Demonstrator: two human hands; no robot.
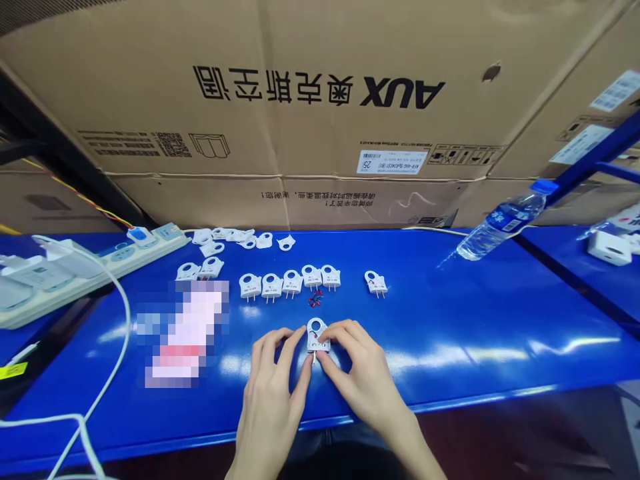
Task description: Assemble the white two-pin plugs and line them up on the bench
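Note:
Close to the table's front edge, a white plug housing [311, 341] with a round hole and metal prongs lies between my hands. My left hand [274, 373] pinches its left side between fingers and thumb. From the right, my right hand [357, 360] grips it, the index fingertip on its face by a small dark and red wire. Just beyond lies a little bundle of red and black wired parts [315, 299]. Behind that stand several similar plug housings [271, 286] in a row. A single plug housing [376, 283] sits apart on the right.
More white plug pieces [235, 235] are scattered at the back left. A long power strip [107, 261] and a white cable [123, 333] run along the left. A water bottle [503, 223] leans at the back right. A large cardboard box [310, 133] walls off the blue table [475, 320].

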